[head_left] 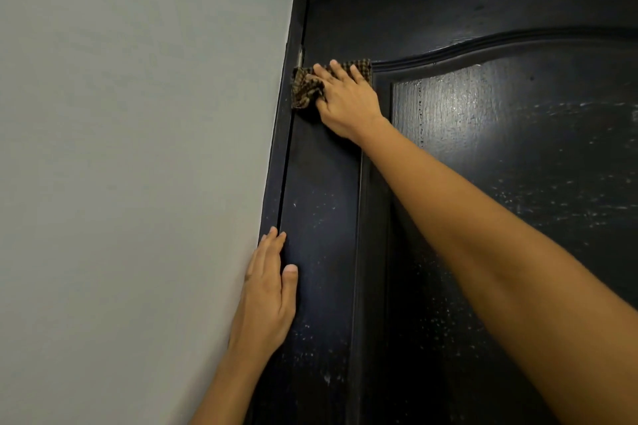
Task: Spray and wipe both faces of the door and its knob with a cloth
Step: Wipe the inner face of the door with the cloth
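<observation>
pressing cloth (305,88) flat on door (518,183), right hand (348,103) spread; left hand (267,297) flat.

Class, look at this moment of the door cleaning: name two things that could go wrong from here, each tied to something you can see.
1. The left hand rests along the gap between door and frame; its fingers might get pinched if the door shifts.
2. The right hand covers only part of the bunched cloth, so it may slip or wipe unevenly.
</observation>
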